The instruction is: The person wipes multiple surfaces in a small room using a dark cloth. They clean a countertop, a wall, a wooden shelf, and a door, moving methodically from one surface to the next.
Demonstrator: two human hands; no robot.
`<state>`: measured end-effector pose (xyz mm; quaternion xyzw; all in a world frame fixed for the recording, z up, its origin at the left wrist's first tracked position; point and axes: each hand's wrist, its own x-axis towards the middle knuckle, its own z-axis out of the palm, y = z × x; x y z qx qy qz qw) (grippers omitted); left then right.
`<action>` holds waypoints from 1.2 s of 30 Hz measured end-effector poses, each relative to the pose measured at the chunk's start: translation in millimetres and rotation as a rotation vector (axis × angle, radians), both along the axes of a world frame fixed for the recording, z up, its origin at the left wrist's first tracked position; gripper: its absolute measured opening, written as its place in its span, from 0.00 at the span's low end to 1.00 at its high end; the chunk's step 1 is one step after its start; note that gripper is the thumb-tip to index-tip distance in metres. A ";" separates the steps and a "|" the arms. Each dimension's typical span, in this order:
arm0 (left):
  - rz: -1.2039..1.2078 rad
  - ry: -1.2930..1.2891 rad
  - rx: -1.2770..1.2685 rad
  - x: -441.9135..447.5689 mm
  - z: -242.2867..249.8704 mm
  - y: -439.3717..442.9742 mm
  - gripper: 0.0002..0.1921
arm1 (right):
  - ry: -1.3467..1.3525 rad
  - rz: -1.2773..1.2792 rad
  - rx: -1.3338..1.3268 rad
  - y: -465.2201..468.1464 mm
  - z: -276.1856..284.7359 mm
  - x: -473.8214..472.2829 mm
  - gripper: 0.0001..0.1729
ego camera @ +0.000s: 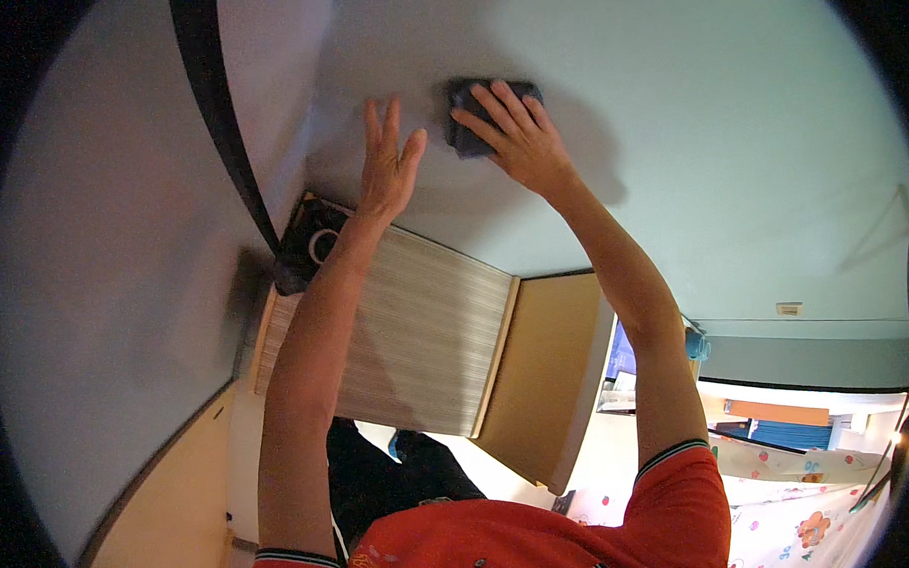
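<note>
My right hand [521, 135] lies with spread fingers over a dark folded cloth or pad [468, 122], which is against the pale wall [682, 126]. The hand's fingertips rest on the dark piece; its exact material cannot be told. To the left, my left hand [391, 158] is raised with its fingers apart and nothing in it. Whether its fingers touch the wall is not clear. Both arms reach up past a wood-grain surface.
A wood-grain cabinet top [426, 322] lies below my hands, with a roll of tape [323, 246] and dark items at its corner. A black strap or pole [228, 134] stands at left. At right are a wall switch [789, 309], a blue cup [697, 344] and patterned fabric [800, 512].
</note>
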<state>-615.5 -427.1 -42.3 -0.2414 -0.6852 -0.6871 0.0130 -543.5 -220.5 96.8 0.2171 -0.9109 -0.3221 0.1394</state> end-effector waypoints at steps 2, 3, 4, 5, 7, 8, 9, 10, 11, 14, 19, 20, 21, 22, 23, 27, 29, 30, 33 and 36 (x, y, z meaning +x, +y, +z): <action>-0.033 -0.012 -0.015 17.2 -0.6 8.8 0.49 | -0.029 -0.026 0.148 29.8 -2.3 37.0 0.58; -0.040 -0.007 -0.017 27.3 0.4 18.9 0.49 | -0.027 -0.026 0.214 44.8 1.2 54.6 0.58; -0.057 -0.021 -0.021 37.6 2.3 30.5 0.49 | -0.101 -0.088 0.216 58.8 9.2 71.4 0.49; -0.046 0.012 -0.030 48.4 5.4 43.0 0.49 | -0.034 -0.049 0.168 70.9 19.2 83.4 0.49; -0.048 -0.003 -0.064 71.3 9.6 68.2 0.49 | 0.036 -0.070 0.144 86.2 41.7 101.6 0.50; -0.049 0.041 -0.055 82.3 11.5 78.7 0.49 | -0.010 -0.182 0.164 89.2 51.6 105.5 0.53; -0.064 0.053 -0.060 92.9 13.0 87.1 0.49 | 0.031 -0.152 0.123 89.4 58.3 105.8 0.55; -0.086 0.044 -0.080 101.1 14.4 93.7 0.48 | 0.061 -0.152 0.093 88.2 62.5 102.5 0.56; -0.085 0.065 -0.056 106.8 15.7 99.1 0.49 | 0.098 -0.138 0.051 85.3 62.2 98.7 0.58; -0.089 0.072 -0.043 117.0 18.6 111.3 0.49 | 0.114 -0.103 0.058 81.4 43.5 90.3 0.58; -0.088 0.085 -0.051 132.6 19.1 128.6 0.48 | -0.066 -0.056 0.129 119.4 6.9 128.1 0.58; -0.101 0.088 -0.055 139.0 19.0 133.9 0.47 | -0.106 -0.094 0.187 131.6 5.6 143.1 0.53; -0.112 0.086 -0.053 147.0 19.1 140.3 0.47 | -0.113 -0.078 0.192 144.4 8.0 158.9 0.50; -0.117 0.088 -0.041 153.9 19.1 147.1 0.46 | -0.152 -0.118 0.236 156.2 12.5 176.3 0.47; -0.125 0.105 -0.055 160.3 18.8 153.7 0.46 | -0.194 -0.167 0.288 166.1 18.3 192.8 0.44; -0.162 0.122 -0.051 181.7 19.7 170.4 0.46 | -0.213 -0.251 0.308 186.6 53.1 219.1 0.46; -0.122 0.123 -0.033 177.2 23.3 170.6 0.46 | -0.133 -0.207 0.304 178.8 69.4 207.9 0.47; -0.073 0.132 -0.022 172.0 26.1 169.0 0.47 | -0.094 -0.195 0.283 171.6 76.5 197.7 0.48; -0.007 0.096 0.027 153.1 34.4 155.5 0.48 | 0.007 -0.130 0.165 140.6 85.8 149.7 0.51; 0.018 0.083 0.041 130.0 38.3 134.2 0.49 | 0.113 -0.033 0.135 104.9 65.9 103.7 0.47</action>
